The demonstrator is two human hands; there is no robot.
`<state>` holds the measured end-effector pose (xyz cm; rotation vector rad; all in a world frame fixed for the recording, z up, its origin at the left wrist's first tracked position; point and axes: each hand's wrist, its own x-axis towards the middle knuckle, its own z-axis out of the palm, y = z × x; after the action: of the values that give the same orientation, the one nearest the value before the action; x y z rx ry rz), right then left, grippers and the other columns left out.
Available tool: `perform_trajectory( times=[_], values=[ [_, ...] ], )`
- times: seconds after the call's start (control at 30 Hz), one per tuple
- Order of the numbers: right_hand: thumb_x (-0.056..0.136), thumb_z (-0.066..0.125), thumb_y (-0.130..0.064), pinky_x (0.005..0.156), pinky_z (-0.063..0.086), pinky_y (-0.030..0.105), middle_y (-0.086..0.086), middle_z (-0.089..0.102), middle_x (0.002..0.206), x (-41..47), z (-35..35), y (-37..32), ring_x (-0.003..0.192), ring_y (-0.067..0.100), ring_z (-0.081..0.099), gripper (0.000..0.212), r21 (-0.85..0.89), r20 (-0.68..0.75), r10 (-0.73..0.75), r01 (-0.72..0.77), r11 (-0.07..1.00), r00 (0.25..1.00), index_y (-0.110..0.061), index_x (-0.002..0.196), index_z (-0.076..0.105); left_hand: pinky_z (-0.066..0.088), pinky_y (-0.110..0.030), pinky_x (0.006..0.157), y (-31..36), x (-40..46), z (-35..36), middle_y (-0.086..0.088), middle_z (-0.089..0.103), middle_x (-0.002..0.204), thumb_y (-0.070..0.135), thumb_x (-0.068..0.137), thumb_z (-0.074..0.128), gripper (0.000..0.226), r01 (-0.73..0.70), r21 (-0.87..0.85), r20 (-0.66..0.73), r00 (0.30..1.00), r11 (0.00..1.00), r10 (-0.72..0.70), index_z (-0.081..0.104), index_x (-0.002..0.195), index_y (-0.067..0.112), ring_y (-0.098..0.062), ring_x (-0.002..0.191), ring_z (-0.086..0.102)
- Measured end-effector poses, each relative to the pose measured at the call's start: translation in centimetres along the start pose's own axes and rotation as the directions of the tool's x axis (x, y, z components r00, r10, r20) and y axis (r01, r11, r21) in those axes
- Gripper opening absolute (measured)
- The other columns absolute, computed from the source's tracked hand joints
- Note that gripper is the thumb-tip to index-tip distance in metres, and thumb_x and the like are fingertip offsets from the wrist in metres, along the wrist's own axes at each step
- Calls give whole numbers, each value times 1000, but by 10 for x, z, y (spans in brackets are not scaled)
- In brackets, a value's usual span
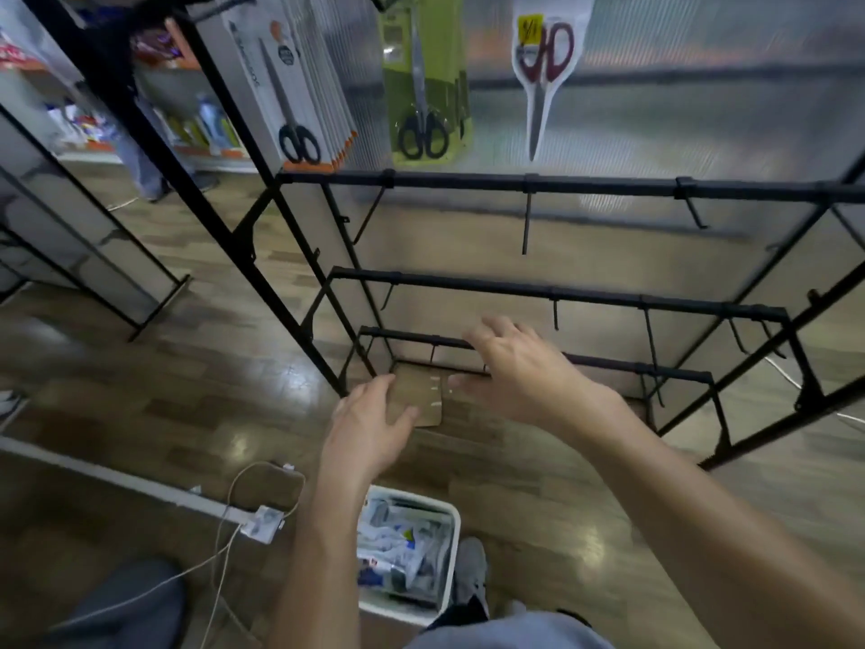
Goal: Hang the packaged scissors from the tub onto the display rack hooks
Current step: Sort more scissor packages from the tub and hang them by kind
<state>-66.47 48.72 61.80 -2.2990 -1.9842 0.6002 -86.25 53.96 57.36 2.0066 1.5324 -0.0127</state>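
A brown card package (423, 394) of scissors, seen from its back, sits at the lowest black rail (622, 365) of the display rack. My left hand (370, 430) grips its left edge, thumb over the lower corner. To the right of the package, my right hand (519, 367) hovers with fingers spread, over the rail and holding nothing. The white tub (451, 512) stands on the floor below my arms, with several packaged scissors (402, 545) inside. The view is blurred.
Higher on the rack hang white-and-orange scissor packs (292, 91), green packs (421, 86) and a red-handled pair (543, 63). Bare hooks line the upper rail (608, 185) and middle rail (585, 296). A charger and cable (263, 523) lie on the floor at left. My shoe (470, 573) is beside the tub.
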Motion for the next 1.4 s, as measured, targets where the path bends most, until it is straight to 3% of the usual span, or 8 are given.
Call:
perform_trajectory(
  times=[0.23,0.53,1.0,1.4],
  values=[
    [100,51,-59,121,25,45,13,27,165,-41,45,-24,148,37,33,72,-50,35,-73,75,996,997,-24,160,31,29,-43,124,-33,-54,24,-2,35,170,43,106,58,66,34,-6,30,999,999,-34,33,165,25,-25,157,28],
    [101,54,-54,123,23,47,14,26,165,-39,100,-81,147,36,34,68,-64,108,-135,143,988,985,-23,157,33,33,-43,123,-95,-73,14,-1,39,167,40,106,58,64,38,3,-5,999,999,-38,34,163,25,-24,155,34],
    [104,49,-53,123,25,43,13,10,171,-28,252,-182,154,33,25,76,50,244,100,-115,992,965,-22,164,15,33,-40,121,-261,-62,34,-4,41,164,37,109,54,57,-39,103,155,988,994,22,37,160,19,-25,152,35],
    [103,46,-54,121,28,43,12,6,172,16,411,-160,154,34,23,72,28,310,159,-176,984,937,-25,163,18,35,-43,123,-361,-2,161,-7,42,164,33,106,57,61,-8,53,198,980,999,-3,36,161,19,-27,152,37]
  ],
)
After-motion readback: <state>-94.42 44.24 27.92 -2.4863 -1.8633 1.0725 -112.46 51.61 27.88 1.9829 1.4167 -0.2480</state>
